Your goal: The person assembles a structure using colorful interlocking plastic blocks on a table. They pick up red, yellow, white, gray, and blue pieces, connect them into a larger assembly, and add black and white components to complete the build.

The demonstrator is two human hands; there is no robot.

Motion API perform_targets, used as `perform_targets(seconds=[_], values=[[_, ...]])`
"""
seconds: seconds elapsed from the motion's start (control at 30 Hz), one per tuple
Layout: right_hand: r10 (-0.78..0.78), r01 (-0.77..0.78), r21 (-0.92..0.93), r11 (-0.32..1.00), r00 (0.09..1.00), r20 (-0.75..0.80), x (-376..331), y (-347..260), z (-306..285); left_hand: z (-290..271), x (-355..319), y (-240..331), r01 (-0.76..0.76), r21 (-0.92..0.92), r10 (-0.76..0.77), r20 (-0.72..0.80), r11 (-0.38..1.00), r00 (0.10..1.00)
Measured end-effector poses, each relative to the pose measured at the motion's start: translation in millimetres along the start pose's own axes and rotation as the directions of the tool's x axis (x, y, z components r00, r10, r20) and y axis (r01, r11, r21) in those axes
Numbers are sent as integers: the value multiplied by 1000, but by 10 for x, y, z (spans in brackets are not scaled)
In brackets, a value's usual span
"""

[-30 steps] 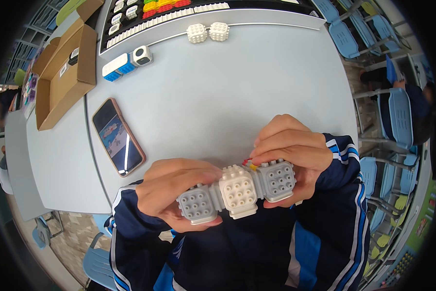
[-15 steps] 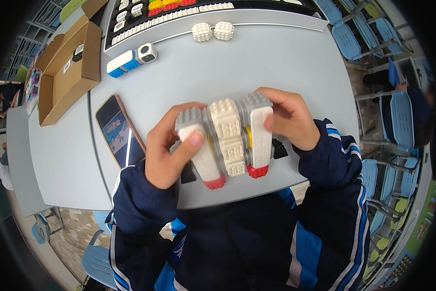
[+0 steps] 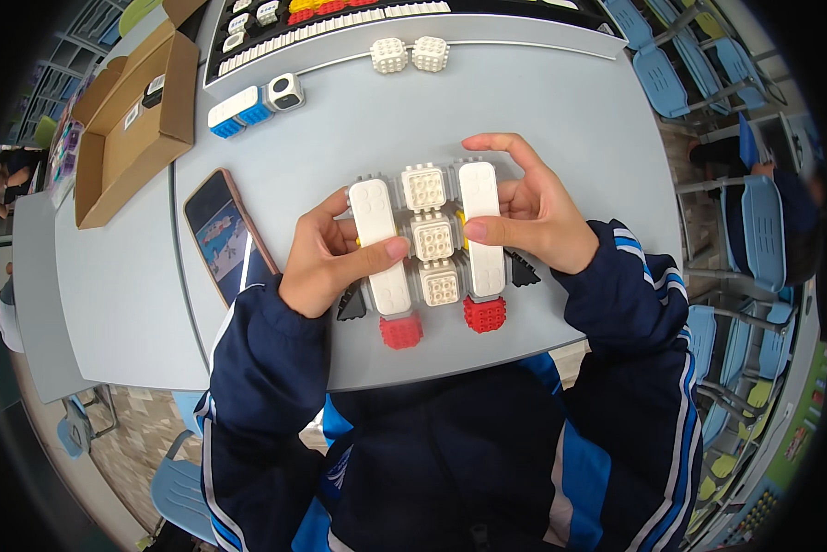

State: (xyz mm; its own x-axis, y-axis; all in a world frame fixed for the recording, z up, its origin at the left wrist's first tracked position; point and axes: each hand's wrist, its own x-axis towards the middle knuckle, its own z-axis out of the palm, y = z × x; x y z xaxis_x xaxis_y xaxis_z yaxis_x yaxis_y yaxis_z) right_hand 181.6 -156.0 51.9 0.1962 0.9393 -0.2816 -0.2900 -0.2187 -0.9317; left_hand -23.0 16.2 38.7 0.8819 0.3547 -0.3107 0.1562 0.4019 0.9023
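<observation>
Between my hands is a building-block model (image 3: 432, 237), with a column of studded white cubes in the middle. A long white bar flanks the column on each side, and each bar has a red studded block at its near end. Black wedge-shaped pieces stick out at the model's outer sides. My left hand (image 3: 344, 250) grips the left bar, thumb pressed on its top face and fingers at the outer side. My right hand (image 3: 535, 207) grips the right bar between thumb and curled fingers, its index finger stretched out above. The model's underside is hidden.
A phone (image 3: 229, 235) with a lit picture lies to the left. Beyond it stand an open cardboard box (image 3: 142, 129) and a blue-and-white block assembly (image 3: 257, 106). Two white studded cubes (image 3: 410, 55) sit before a tray of blocks (image 3: 524, 35). Blue chairs (image 3: 758, 230) stand at the right.
The model has tipped so its top faces show more squarely, and its near end has moved up and leftward slightly. My right index finger has lifted off it. Both hands still hold it.
</observation>
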Motion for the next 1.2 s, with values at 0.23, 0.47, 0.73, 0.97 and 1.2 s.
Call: perform_targets(seconds=[0.23, 0.47, 0.73, 0.97, 1.2], values=[[-43, 43, 34, 998, 999, -11, -5, 26, 17, 24, -11, -31, -59, -21, 58, -13, 998, 998], [-2, 10, -45, 999, 986, 166, 43, 30, -122, -9, 19, -14, -40, -26, 38, -73, 999, 997], [-25, 25, -3, 1000, 998, 63, 87, 25, -143, -105, -34, 27, -44, 69, 42, 34, 997, 999], [-70, 70, -19, 997, 997, 38, 49, 72, -72, -92, -37, 85, 3, 116, -2, -9, 993, 1000], [-39, 39, -2, 999, 998, 46, 69, 77, -79, -195, 12, 64, 43, 111, -44, 8, 993, 999]])
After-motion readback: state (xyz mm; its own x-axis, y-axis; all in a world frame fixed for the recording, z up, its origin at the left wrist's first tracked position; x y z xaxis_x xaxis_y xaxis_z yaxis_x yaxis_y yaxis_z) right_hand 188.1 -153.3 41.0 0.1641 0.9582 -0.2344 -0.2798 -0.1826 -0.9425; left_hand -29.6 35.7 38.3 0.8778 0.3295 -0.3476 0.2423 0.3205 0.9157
